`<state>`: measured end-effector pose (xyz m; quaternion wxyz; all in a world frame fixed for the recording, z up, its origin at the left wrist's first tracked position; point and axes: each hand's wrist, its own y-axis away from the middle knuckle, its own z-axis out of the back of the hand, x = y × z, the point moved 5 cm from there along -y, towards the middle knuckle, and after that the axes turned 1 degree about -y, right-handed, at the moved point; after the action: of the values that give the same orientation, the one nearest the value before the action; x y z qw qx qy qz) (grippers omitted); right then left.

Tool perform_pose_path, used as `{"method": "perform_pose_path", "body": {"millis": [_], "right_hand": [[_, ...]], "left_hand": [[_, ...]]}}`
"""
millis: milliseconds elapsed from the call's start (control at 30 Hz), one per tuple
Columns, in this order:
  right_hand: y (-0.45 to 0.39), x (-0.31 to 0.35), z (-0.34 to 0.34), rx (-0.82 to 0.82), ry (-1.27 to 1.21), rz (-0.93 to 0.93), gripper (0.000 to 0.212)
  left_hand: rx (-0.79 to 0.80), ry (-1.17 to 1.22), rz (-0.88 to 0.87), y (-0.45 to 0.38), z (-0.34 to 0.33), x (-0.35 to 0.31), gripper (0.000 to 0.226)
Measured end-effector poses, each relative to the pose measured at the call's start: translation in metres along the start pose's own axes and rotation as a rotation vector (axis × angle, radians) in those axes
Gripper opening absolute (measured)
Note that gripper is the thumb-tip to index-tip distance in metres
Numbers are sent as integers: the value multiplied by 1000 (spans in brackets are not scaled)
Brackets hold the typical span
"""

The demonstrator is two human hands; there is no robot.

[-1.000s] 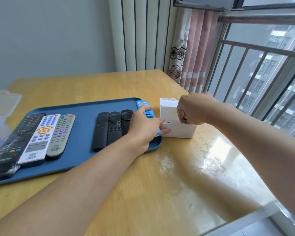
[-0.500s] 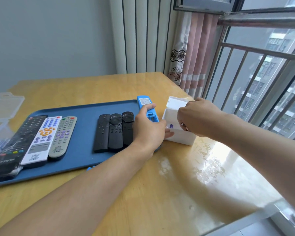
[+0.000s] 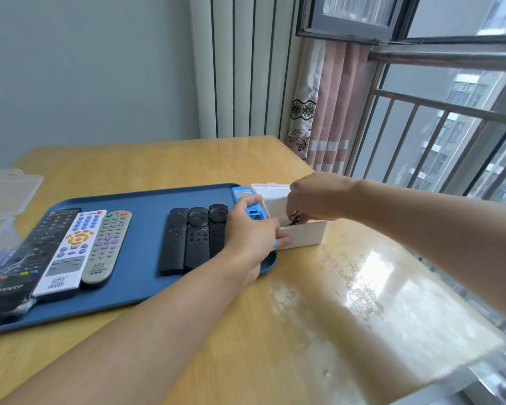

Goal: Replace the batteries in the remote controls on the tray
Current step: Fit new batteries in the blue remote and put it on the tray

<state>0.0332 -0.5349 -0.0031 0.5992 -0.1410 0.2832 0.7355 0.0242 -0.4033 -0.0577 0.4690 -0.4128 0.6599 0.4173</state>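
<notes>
A blue tray (image 3: 135, 200) lies on the wooden table. My left hand (image 3: 250, 233) grips a bright blue remote (image 3: 244, 194) at the tray's right edge, back side up. Just right of the tray stands a white open box (image 3: 306, 236). My right hand (image 3: 316, 197) reaches into it from above, fingers curled, pinching a small brownish thing that looks like a battery (image 3: 295, 216). Three black remotes (image 3: 197, 239) lie side by side mid-tray. On the tray's left lie a black remote (image 3: 27, 255), a white remote (image 3: 70, 249) and a grey remote (image 3: 107, 244).
A clear plastic box (image 3: 3, 200) with its lid open stands at the table's left edge. A window with metal railing (image 3: 421, 112) and a pink curtain (image 3: 333, 112) run along the right. A glossy bare stretch of table (image 3: 348, 302) lies near me.
My right hand has moved from the box's near side to over its opening, fingers now dipping inside. My left hand keeps its hold on the blue remote.
</notes>
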Motion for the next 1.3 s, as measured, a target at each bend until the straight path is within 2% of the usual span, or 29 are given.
{"method": "perform_pose_path", "body": {"millis": [33,100,167,233,300,367,400,500,567,633,700,767,900,1067,1167,1300], "right_hand": [[-3,0,0,3,-43,-2,8],[-4,-6,5,-32,-161,-35,15],[1,-19,16,-177,-349,-105,16],[7,-29,27,-393,-809,-146,18],[11,-20,36,-503,-1519,-57,26],[2,8,43,-434,-2105,92,32],[-5,23,45,-373,-2291,137,32],[-28,66,57,-213,-2579,219,26],[-40,88,64,-159,-2624,215,21],[-43,102,67,-169,-2597,205,16],[-44,112,70,-217,-2504,223,14],[-39,117,71,-288,-2364,203,13],[-19,124,76,-530,-2047,104,15],[-6,133,81,-822,-1790,106,20],[-4,134,79,-880,-1711,81,17],[2,136,85,-857,-1626,66,14]], "left_hand": [[8,5,10,-1,1,0,59],[2,19,-2,-2,6,-5,56],[-18,33,-36,0,14,-14,49],[-30,6,-90,4,27,-28,40],[-39,-31,-141,6,45,-39,40],[-55,-43,-188,10,70,-49,47],[-57,-59,-214,12,82,-54,52],[-35,-105,-278,20,121,-65,68],[-38,-120,-277,24,146,-67,60],[-53,-191,-258,27,163,-66,34],[-58,-279,-234,25,174,-61,20],[-47,-290,-218,25,174,-57,20],[5,-195,-191,27,165,-52,33],[130,-93,-125,32,156,-44,29],[173,-85,-129,36,154,-44,30],[181,-109,-154,38,156,-43,29]]}}
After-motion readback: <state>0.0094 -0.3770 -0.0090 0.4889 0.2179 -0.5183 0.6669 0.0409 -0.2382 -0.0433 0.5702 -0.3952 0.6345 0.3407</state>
